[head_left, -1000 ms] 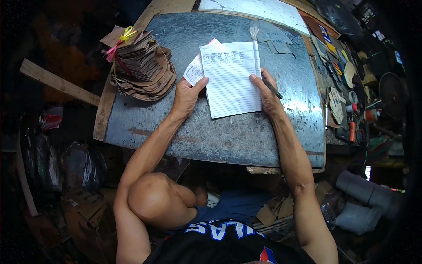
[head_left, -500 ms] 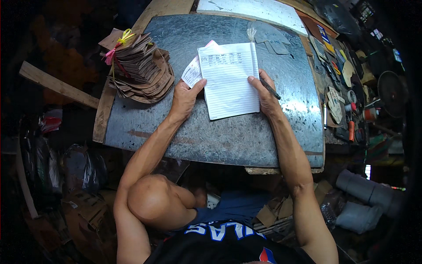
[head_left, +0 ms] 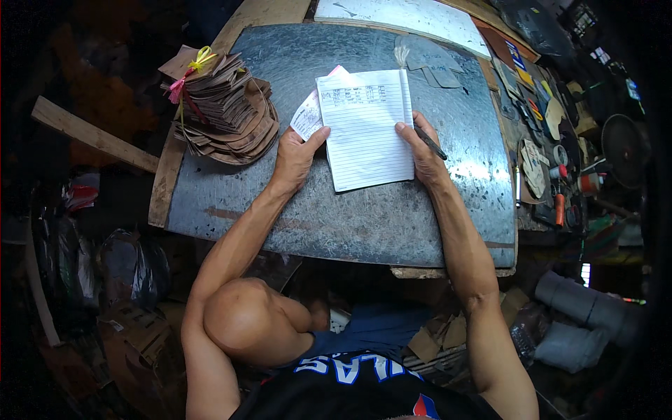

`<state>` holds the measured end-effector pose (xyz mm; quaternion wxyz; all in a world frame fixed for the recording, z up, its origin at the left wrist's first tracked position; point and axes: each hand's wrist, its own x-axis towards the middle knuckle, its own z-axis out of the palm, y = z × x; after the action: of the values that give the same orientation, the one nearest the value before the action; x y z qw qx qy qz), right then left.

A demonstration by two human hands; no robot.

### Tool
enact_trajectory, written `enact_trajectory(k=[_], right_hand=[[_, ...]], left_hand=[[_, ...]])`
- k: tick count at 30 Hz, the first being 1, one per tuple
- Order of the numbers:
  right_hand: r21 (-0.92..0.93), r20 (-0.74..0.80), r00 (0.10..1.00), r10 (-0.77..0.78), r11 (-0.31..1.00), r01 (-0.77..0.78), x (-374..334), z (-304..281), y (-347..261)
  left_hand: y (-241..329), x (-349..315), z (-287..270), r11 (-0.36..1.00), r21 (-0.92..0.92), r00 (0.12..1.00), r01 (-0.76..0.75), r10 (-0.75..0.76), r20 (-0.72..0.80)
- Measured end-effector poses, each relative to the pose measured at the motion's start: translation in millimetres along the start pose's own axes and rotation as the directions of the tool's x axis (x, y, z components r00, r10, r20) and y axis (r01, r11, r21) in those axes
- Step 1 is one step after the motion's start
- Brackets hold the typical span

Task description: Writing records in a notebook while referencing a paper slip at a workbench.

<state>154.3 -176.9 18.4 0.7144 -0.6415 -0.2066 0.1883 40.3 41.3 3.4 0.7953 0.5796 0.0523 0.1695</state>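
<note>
Left hand (head_left: 297,157) grips a lined notepad (head_left: 369,143) and paper slip (head_left: 306,119), right hand (head_left: 424,150) its opposite side and a dark pen (head_left: 430,143), pad lengthwise toward the table's (head_left: 350,234) far edge.

A grey-topped worktable (head_left: 364,231) edged in wood spans the upper middle of the frame, its right side catching a pale glare (head_left: 467,170). A wooden plank (head_left: 91,133) slants at the left. Deep shadow lies around, broken by small bright patches (head_left: 600,53) at the upper right.
</note>
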Motion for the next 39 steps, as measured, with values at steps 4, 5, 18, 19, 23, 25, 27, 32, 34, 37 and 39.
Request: enact_trajectory(k=[4,5,18,19,23,25,27,32,34,37,39], right_hand=[[0.0,-0.004,1.0,0.008,1.0,-0.008,-0.1,0.5,0.3],[0.009,-0.006,1.0,0.009,1.0,-0.009,0.0,1.6,0.1],[-0.007,0.004,1.0,0.007,1.0,-0.007,0.0,0.7,-1.4],[-0.005,0.002,1.0,0.011,1.0,-0.011,0.0,1.5,-2.2],[-0.004,0.008,1.0,0.011,1.0,-0.011,0.2,0.2,-0.2],[-0.003,0.007,1.0,0.009,1.0,-0.009,0.2,-0.2,-0.7],[-0.001,0.006,1.0,0.007,1.0,-0.007,0.2,0.8,-1.4],[0.009,0.009,1.0,0.002,1.0,-0.003,0.7,0.4,-0.5],[0.009,0.01,1.0,0.005,1.0,-0.005,0.9,-0.4,0.6],[0.014,0.011,1.0,0.006,1.0,-0.006,1.4,-0.6,1.1],[0.019,0.01,1.0,0.006,1.0,-0.006,1.7,-0.4,1.6]], left_hand=[[1.0,0.0,3.3,1.0,-0.029,1.0,-0.012,0.012,-0.012],[1.2,-0.1,3.0,1.0,-0.026,1.0,-0.012,0.012,-0.012],[1.1,0.8,2.2,1.0,-0.008,1.0,-0.024,0.024,-0.007],[0.6,0.6,1.4,1.0,-0.007,1.0,-0.025,0.025,-0.007],[-0.7,0.5,1.6,1.0,0.004,1.0,-0.023,0.023,-0.013],[-0.3,0.5,2.2,1.0,0.007,1.0,-0.029,0.029,-0.008],[0.6,0.2,2.0,0.999,0.009,0.999,-0.036,0.036,-0.006],[2.6,0.9,2.0,1.0,-0.009,1.0,-0.005,0.005,-0.003],[2.8,1.3,1.9,1.0,-0.023,1.0,-0.01,0.01,0.006],[3.5,1.6,1.6,1.0,0.003,1.0,0.005,-0.005,0.011],[2.9,1.6,2.5,1.0,0.006,1.0,-0.021,0.021,-0.009]])
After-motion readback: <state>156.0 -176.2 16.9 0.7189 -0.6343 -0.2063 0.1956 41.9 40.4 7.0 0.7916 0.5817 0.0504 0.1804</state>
